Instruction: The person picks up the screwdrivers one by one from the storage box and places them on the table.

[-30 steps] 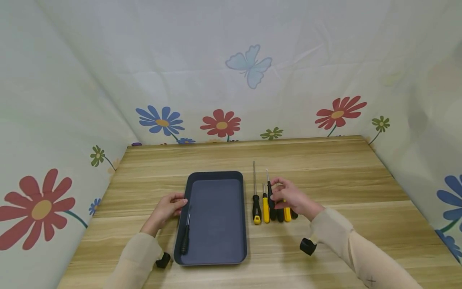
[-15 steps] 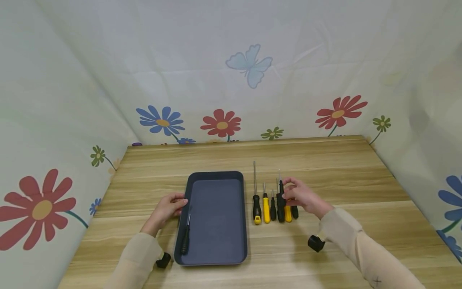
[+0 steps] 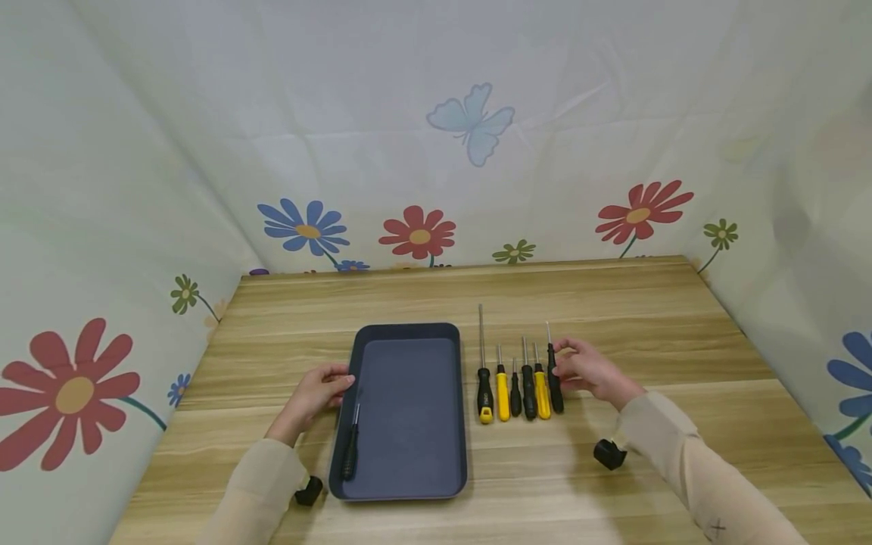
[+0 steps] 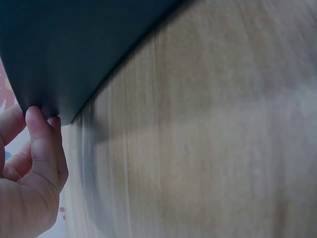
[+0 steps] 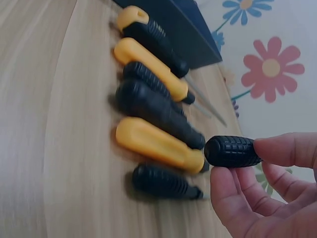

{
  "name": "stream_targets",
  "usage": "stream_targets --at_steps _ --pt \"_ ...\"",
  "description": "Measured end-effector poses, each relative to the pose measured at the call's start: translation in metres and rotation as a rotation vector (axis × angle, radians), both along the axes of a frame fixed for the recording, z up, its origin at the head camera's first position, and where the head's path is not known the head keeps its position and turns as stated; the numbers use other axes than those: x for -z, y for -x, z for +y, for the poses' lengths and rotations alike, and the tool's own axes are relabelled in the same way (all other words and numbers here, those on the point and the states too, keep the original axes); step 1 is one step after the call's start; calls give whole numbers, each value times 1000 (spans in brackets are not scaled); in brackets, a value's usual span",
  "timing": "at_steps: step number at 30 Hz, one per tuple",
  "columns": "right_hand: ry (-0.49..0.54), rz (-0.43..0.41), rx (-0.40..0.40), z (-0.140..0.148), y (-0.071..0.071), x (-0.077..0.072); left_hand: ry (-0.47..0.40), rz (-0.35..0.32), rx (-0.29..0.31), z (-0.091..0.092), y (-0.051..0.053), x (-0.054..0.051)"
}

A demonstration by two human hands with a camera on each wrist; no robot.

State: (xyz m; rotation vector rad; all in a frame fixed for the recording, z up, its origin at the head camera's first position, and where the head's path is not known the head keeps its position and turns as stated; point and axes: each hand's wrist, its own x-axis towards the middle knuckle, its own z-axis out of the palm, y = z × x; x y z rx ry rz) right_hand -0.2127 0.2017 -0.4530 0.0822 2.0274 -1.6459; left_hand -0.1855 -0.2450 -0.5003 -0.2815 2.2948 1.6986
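Observation:
My right hand (image 3: 594,371) pinches a screwdriver (image 5: 230,151) by its black ribbed handle, holding it above the right end of a row of screwdrivers. The row has a long black-and-yellow screwdriver (image 3: 484,393) at its left, then a yellow one (image 3: 502,395), a small black one (image 3: 515,397), a larger black one (image 3: 528,393) and another yellow one (image 3: 542,393). A black screwdriver (image 5: 161,182) ends the row, partly covered by the held one in the head view. My left hand (image 3: 315,395) grips the left rim of a dark tray (image 3: 412,424), thumb over the edge.
Inside the tray, a black-handled screwdriver (image 3: 350,450) lies along the left wall. The wooden table (image 3: 647,303) extends around everything. White flowered cloth (image 3: 559,151) hangs behind it and at both sides.
My right hand has moved right along the row with the pinched screwdriver, from over the small black one to the row's right end. The left hand and tray stay put.

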Motion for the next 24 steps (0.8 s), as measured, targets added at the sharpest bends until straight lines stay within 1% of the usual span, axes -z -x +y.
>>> stream_targets --at_steps 6,11,17,24 --pt "-30 -19 6 9 1 7 -5 1 -2 0 -1 0" --pt "-78 -38 19 14 1 12 -6 -1 -2 0 -1 0" --pt "-140 -23 17 17 0 18 -6 -7 -3 1 -1 -1" --pt "-223 -11 5 18 -1 22 -5 -10 0 0 0 0"
